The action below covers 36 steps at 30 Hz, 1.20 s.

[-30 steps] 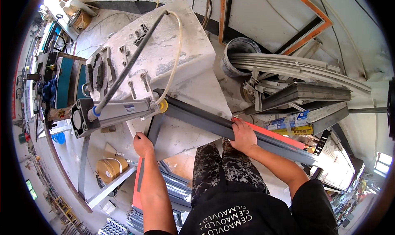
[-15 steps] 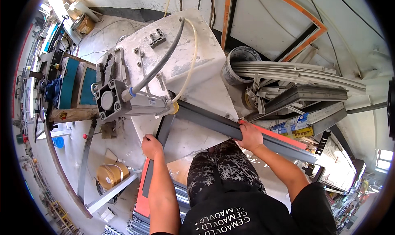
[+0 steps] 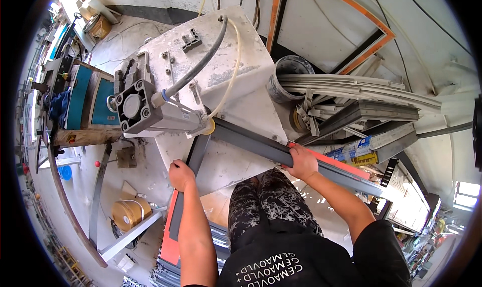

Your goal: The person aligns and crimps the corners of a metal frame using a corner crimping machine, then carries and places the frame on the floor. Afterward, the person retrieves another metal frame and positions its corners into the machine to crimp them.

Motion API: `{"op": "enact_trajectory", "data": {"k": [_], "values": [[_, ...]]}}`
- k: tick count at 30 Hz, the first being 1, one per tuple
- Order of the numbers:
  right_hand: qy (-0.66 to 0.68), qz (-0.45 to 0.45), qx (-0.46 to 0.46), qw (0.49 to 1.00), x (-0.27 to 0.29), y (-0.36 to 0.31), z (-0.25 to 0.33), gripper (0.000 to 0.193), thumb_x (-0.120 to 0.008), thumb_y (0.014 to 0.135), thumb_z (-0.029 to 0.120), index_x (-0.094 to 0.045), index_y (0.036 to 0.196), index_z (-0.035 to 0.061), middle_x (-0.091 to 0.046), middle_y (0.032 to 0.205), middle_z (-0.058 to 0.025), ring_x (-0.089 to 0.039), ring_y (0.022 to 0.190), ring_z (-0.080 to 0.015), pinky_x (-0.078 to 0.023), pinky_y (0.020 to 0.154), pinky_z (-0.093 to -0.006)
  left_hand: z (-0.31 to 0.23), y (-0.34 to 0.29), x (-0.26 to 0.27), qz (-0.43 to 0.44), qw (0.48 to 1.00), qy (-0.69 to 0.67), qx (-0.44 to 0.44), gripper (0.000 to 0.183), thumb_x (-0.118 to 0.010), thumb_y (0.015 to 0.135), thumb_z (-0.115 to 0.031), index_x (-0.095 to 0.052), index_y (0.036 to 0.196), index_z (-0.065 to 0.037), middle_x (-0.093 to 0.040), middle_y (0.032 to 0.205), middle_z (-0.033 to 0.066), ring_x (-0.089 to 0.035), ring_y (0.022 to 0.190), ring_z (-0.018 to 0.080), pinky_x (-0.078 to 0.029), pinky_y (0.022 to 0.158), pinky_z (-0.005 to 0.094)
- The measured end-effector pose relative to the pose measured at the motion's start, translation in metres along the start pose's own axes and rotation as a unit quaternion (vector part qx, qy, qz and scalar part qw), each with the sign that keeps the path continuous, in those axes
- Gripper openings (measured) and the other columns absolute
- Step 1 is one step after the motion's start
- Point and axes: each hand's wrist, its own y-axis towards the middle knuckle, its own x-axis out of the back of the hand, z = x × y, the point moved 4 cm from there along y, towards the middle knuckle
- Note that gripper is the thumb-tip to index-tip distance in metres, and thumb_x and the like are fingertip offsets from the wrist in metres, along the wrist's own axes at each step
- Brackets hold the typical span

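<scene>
Two dark grey metal profiles, both with red strips along their outer sides, meet in a corner beneath a pneumatic cylinder (image 3: 175,117) on a worn white machine table (image 3: 236,161). My left hand (image 3: 181,175) is closed round the left profile (image 3: 200,154) near the table's front-left edge. My right hand (image 3: 303,162) grips the right profile (image 3: 251,141), its fingers over the red edge and its thumb on the near side. The corner itself is partly hidden by the cylinder's yellow-ringed end. A thick grey hose (image 3: 201,63) and a thin pale tube arch above the table.
Right of the table stands a grey bucket (image 3: 290,66) beside a heap of pale strips (image 3: 361,88) and metal profiles. An orange-edged frame (image 3: 361,51) leans on the wall. To the left are a wood-and-teal cabinet (image 3: 103,103) and a golden roll (image 3: 129,214) on the floor.
The whole view has shifted slightly, with most things a little further left. Both hands keep their grip on the profiles, and the corner stays under the cylinder.
</scene>
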Motion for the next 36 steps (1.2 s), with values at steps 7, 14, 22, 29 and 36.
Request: {"op": "enact_trajectory", "data": {"k": [7,14,22,29,36], "values": [[0.001,0.003,0.015,1.0,0.0,0.001,0.001,0.057,-0.082,0.067,0.036,-0.06,0.107,0.0009,-0.063,0.116,-0.0211,-0.061,0.112,-0.0382,-0.053,0.093,-0.045,-0.011,-0.008,0.013,0.033,0.999,-0.014,0.034,0.052,-0.036,0.096,-0.044,-0.071,0.104,-0.005,-0.07,0.107,0.0219,-0.063,0.099,0.0464,-0.05,0.085,0.052],[0.041,0.026,-0.002,0.999,0.012,0.001,-0.003,0.055,-0.08,0.068,0.027,-0.059,0.112,0.0004,-0.058,0.126,-0.0207,-0.054,0.121,-0.0387,-0.048,0.101,-0.0443,-0.01,-0.005,0.006,0.002,1.0,0.001,0.004,0.051,-0.037,0.096,-0.043,-0.072,0.1,-0.006,-0.071,0.102,0.0209,-0.064,0.093,0.0462,-0.05,0.079,0.0533],[0.023,0.09,-0.103,0.99,0.039,-0.107,-0.103,0.061,-0.078,0.063,0.016,-0.059,0.12,0.0049,-0.052,0.136,-0.0159,-0.049,0.128,-0.036,-0.043,0.105,-0.0458,-0.007,-0.005,0.003,-0.002,1.0,0.005,0.013,0.052,-0.037,0.095,-0.043,-0.072,0.101,-0.005,-0.07,0.103,0.0219,-0.063,0.096,0.0466,-0.05,0.083,0.0523],[-0.013,0.076,-0.104,0.992,0.039,-0.129,-0.127,0.054,-0.075,0.06,0.012,-0.062,0.112,0.0054,-0.057,0.124,-0.0159,-0.053,0.118,-0.0358,-0.044,0.103,-0.0457,-0.007,-0.005,0.004,-0.004,1.0,-0.003,0.003,0.052,-0.037,0.096,-0.042,-0.071,0.102,-0.004,-0.07,0.104,0.0233,-0.063,0.097,0.0463,-0.049,0.084,0.0505],[-0.018,0.176,-0.031,0.984,0.035,-0.12,-0.134,0.06,-0.079,0.06,0.018,-0.059,0.116,0.005,-0.058,0.115,-0.0136,-0.056,0.111,-0.0329,-0.048,0.097,-0.0431,-0.004,0.001,0.0,0.0,1.0,-0.011,-0.006,0.051,-0.038,0.097,-0.042,-0.072,0.101,-0.004,-0.07,0.102,0.023,-0.064,0.095,0.0461,-0.049,0.083,0.0509]]}}
